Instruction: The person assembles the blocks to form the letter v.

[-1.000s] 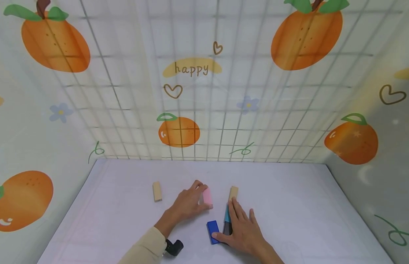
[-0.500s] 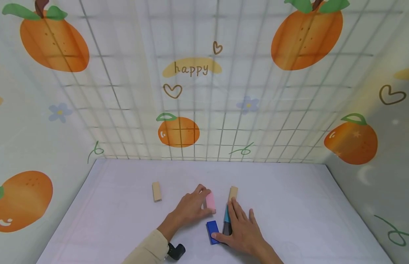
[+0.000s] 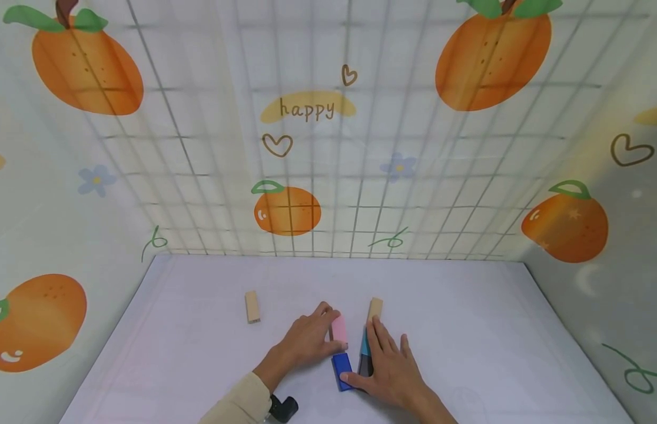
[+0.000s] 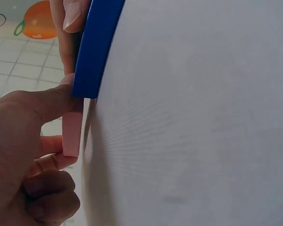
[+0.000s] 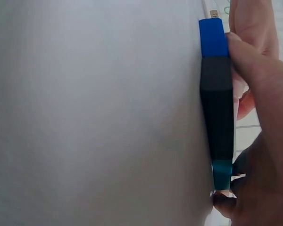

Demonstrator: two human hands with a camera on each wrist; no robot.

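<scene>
My left hand (image 3: 305, 340) pinches a pink block (image 3: 339, 330) between thumb and fingertips. The block's near end lies close to the far end of a blue block (image 3: 341, 372); from the left wrist view I cannot tell whether the pink block (image 4: 72, 134) touches it. My right hand (image 3: 393, 368) lies flat with straight fingers, its thumb resting on the blue block. Beside its fingers run a black block (image 3: 365, 366) and a teal block (image 3: 365, 344), partly covered. The right fingertips reach the near end of a wooden block (image 3: 375, 307), which continues that row.
Another wooden block (image 3: 252, 307) lies apart to the left on the white table (image 3: 455, 318). A black wrist camera (image 3: 283, 407) sits at the left sleeve (image 3: 241, 400). A fruit-printed curtain (image 3: 328, 159) closes off the back and sides.
My left hand has drawn the pink block toward me and slightly right, up close to the blue block's far end. The right hand and the other blocks have stayed put.
</scene>
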